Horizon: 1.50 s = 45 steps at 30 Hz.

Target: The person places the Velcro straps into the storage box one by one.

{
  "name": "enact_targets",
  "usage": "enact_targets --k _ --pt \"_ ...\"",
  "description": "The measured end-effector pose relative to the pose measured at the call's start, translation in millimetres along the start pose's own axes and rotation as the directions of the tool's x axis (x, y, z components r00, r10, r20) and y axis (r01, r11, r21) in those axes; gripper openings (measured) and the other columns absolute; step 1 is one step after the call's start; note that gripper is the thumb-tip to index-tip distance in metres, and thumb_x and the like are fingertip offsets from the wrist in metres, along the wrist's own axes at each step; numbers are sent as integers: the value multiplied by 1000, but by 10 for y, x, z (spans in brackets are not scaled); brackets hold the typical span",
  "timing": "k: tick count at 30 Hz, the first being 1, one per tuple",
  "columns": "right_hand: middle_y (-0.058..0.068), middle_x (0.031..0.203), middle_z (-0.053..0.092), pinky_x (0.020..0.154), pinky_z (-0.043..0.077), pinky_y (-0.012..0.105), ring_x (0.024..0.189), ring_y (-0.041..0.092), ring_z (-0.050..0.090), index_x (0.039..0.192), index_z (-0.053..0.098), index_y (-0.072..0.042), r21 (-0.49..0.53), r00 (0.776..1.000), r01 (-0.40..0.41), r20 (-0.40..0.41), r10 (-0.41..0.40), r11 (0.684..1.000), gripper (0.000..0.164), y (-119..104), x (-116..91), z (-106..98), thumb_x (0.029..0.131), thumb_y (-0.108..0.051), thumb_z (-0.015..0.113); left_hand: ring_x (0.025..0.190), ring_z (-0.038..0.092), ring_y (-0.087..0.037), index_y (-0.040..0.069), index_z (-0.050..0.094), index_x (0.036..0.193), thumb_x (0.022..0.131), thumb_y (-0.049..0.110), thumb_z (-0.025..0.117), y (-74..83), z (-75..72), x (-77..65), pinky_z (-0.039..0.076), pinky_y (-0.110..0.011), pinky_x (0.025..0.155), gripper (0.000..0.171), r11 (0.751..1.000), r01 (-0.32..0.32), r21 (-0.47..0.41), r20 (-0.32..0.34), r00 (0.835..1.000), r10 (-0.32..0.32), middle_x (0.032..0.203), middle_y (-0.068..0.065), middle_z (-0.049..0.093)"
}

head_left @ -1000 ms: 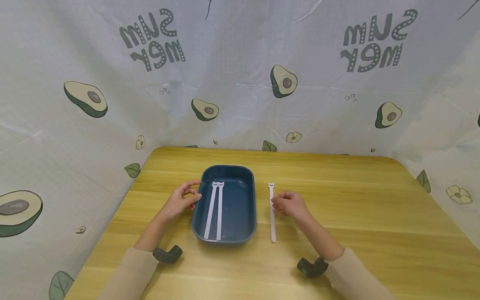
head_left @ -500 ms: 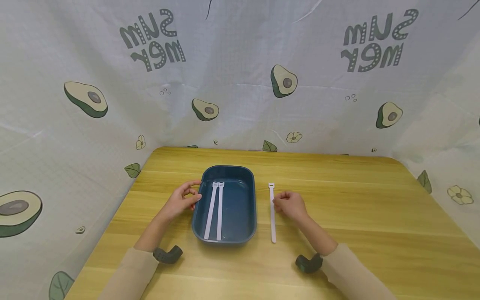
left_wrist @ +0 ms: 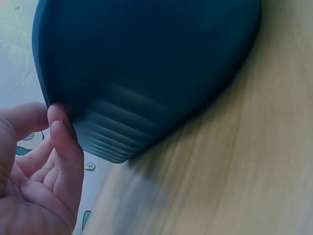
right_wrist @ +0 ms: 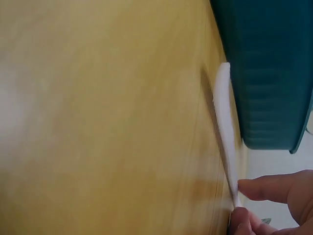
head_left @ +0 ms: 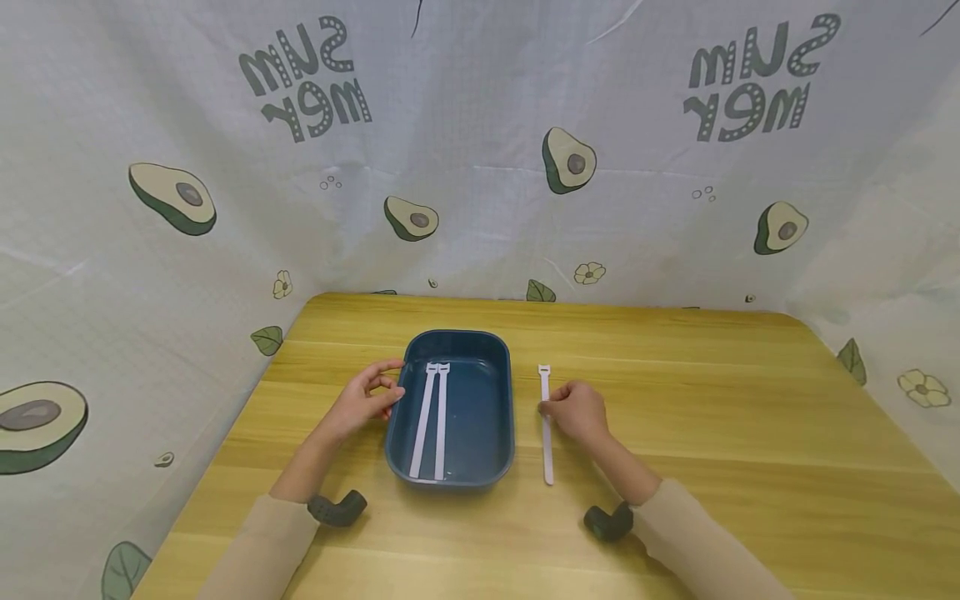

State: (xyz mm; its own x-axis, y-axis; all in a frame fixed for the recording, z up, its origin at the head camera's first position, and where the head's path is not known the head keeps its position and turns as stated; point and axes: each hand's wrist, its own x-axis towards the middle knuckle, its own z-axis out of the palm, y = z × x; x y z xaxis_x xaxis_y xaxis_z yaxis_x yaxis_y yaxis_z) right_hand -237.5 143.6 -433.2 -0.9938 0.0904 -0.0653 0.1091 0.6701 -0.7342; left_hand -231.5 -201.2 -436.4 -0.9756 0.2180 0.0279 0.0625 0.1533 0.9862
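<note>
In the head view my left hand (head_left: 367, 396) pinches the left rim of a dark blue rectangular tray (head_left: 474, 477). The left wrist view shows thumb and finger at the rim of the tray (left_wrist: 161, 58). Inside lie two white hook-and-loop cable ties, one slanted (head_left: 423, 429) and one straighter (head_left: 441, 425), slotted heads at the far end. Right of the tray, a third white cable tie (head_left: 547, 450) lies lengthwise on the table. My right hand (head_left: 579, 412) pinches it around mid-length; up close, thumb and fingertip meet the tie (right_wrist: 225, 122) from both sides.
The wooden table (head_left: 712, 417) runs back to a white curtain (head_left: 480, 167) printed with avocados and leaves. Dark curved devices sit at the left wrist (head_left: 337, 508) and the right wrist (head_left: 609, 522).
My right hand has shifted slightly left, from beside the loose cable tie to over it, and its fingers have taken hold. The left hand and tray stay put.
</note>
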Motion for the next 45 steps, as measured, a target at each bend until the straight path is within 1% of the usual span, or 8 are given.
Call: enact_targets --k 8,18,22,28,32,36,42,45 --pt "7 69 63 49 43 24 58 16 54 75 68 2 -47 1000 11 18 -10 999 14 -25 9 14 81 -10 73 61 53 -15 -3 43 140 95 7 64 8 4 7 50 -22 58 51 1000 6 -4 -2 1000 -6 91 -12 55" --pt "4 64 62 49 40 24 56 13 52 74 70 1 -31 1000 -17 21 18 999 16 -6 20 0 83 -12 73 61 53 -13 -6 42 140 95 4 62 31 16 1 49 -21 57 50 999 11 -34 5 1000 -10 90 -10 55" --pt "5 67 64 50 41 25 58 14 55 78 69 2 1 999 -20 28 20 1000 16 16 25 -19 83 -11 73 61 52 -14 -5 42 140 95 4 62 30 20 0 49 -21 57 50 999 16 -33 5 1000 -15 90 -10 55" --pt "10 71 65 52 44 23 58 13 59 85 65 5 97 997 -55 51 50 994 15 16 23 -46 85 -8 71 61 53 -14 -5 42 140 95 4 62 21 16 0 49 -21 57 51 999 14 -32 8 1000 -14 90 -10 55" --pt "11 74 63 54 50 23 58 12 60 90 62 7 197 994 -91 77 77 976 15 -6 7 -71 87 -5 69 61 53 -14 -5 42 140 95 4 62 22 16 -8 49 -21 57 51 999 13 -31 10 1000 -13 90 -10 55" --pt "11 76 63 55 53 23 59 12 59 95 60 9 304 989 -132 109 103 943 16 -25 5 -89 89 -4 68 62 53 -14 -6 42 140 95 4 62 25 18 -12 49 -21 57 51 1000 8 -27 10 1000 -7 90 -10 55" --pt "9 79 63 55 52 21 59 10 59 100 59 8 410 978 -190 156 136 892 18 -66 9 -96 91 -5 67 62 53 -14 -5 42 140 95 4 61 18 14 -9 49 -21 57 50 1000 10 -21 11 1000 -9 90 -10 55" --pt "9 80 64 56 53 22 60 10 60 103 59 10 449 975 -199 177 132 871 20 -103 -10 -110 91 -4 66 62 53 -14 -5 42 140 95 4 61 14 11 -7 49 -21 58 50 1000 11 -19 13 1000 -11 91 -11 55"
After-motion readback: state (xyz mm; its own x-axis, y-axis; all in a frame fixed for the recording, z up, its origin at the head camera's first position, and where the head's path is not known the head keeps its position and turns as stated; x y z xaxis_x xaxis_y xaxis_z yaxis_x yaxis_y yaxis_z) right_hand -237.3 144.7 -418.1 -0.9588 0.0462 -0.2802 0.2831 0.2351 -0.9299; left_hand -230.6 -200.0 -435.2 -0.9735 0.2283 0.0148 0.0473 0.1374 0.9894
